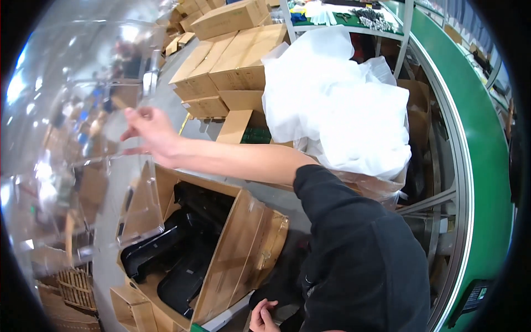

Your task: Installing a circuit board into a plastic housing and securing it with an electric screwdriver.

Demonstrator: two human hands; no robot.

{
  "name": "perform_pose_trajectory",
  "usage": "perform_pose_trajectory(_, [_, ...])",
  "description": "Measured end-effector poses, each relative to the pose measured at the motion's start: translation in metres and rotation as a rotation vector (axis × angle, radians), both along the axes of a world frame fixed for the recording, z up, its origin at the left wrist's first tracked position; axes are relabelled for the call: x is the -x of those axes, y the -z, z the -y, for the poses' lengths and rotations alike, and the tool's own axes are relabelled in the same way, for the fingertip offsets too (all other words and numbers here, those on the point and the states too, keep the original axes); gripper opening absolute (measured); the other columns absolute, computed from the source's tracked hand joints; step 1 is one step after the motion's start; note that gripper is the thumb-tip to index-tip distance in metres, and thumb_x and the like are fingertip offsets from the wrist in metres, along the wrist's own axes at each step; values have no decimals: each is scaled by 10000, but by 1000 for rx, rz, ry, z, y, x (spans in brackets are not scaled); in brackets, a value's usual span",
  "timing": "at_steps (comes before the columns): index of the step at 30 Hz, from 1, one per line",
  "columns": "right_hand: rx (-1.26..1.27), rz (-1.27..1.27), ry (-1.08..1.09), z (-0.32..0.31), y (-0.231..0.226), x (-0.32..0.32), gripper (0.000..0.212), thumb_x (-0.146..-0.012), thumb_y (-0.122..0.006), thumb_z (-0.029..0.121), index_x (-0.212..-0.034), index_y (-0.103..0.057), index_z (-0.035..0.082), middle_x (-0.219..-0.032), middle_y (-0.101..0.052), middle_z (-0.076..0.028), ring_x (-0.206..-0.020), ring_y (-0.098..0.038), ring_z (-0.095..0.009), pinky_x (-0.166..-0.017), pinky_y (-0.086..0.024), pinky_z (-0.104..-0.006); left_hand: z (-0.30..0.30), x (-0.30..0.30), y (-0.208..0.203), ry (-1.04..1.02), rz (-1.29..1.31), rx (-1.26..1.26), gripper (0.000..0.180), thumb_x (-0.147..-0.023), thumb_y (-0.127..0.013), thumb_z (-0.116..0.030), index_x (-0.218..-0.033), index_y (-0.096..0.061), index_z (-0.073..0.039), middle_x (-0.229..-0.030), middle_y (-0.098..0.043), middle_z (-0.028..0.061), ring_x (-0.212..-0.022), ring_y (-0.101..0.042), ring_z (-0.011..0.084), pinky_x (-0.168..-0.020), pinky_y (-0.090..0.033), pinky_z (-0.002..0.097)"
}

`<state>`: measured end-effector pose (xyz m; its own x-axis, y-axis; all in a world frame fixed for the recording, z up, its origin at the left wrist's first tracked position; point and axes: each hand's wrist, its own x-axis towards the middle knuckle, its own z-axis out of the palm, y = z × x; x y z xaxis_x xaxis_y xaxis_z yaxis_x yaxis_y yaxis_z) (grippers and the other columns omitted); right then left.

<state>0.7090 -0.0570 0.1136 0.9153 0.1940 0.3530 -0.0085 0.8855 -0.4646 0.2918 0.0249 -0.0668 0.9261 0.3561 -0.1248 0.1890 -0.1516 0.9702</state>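
My right hand (152, 136) is stretched out to the left, its bare forearm crossing above a carton. Its thumb and finger are pinched at the edge of a large, shiny clear plastic sheet (83, 166), while the other fingers stick out. The sheet spreads over the left side of the view. Below it stands the open carton (235, 257), with several black moulded plastic parts (185, 279) lying in it. My left hand (263, 318) is at the lower edge, partly cut off; its fingers are loosely curled and apart, with nothing visible in them.
White plastic bags (337, 94) bulge from a box right of centre. Brown cartons (232, 61) are stacked behind. Along the right runs a metal-framed green bench (487, 193) with a black device (470, 301). A shelf (354, 27) holds small parts; a woven basket (77, 288) sits lower left.
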Motion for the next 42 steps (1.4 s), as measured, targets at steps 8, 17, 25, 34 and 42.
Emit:
perform_pose_trajectory(8, [37,-119,99,57,88,-62,451,-929,-544,56,-1204,-208,179,-1178,-560,-165,-1035,-614,-300,-785,-543,-502,4,-27,22,-8,-123,117,253,-984,-521,-209,-1087,-639,-9,-855,-668,74,-769,-587,128,-722,-474,244])
perform_pose_trajectory(17, [382,-406,40,94,155,-74,389,-933,-540,78,-1136,-229,195,-1193,-601,-165,-1023,-640,-306,-803,-512,-443,13,-57,28,-49,-139,199,233,-973,-554,-208,-1063,-644,-13,-841,-669,54,-739,-566,104,-686,-456,229])
perform_pose_trajectory(25, [370,-425,88,101,120,-127,520,-918,-519,26,-1307,-216,190,-1152,-606,-162,-939,-671,-304,-687,-582,-443,-11,-60,29,-75,-119,61,229,-976,-539,-183,-1060,-648,0,-840,-676,59,-736,-565,103,-686,-462,243])
perform_pose_trajectory(34, [205,-440,659,208,92,-342,563,-894,-616,166,-1385,-347,113,-1267,-521,-98,-1073,-570,-292,-851,-517,-515,-10,-59,41,-117,-76,121,213,-976,-531,-153,-1068,-647,-1,-850,-673,66,-747,-564,118,-706,-462,255])
perform_pose_trajectory(42, [1133,-206,154,50,160,-242,368,-852,-628,133,-1206,-560,57,-1066,-629,-79,-894,-632,-185,-699,-547,-357,-7,-37,45,-208,-105,180,197,-980,-528,-130,-1084,-637,-2,-860,-662,58,-749,-551,100,-699,-449,227])
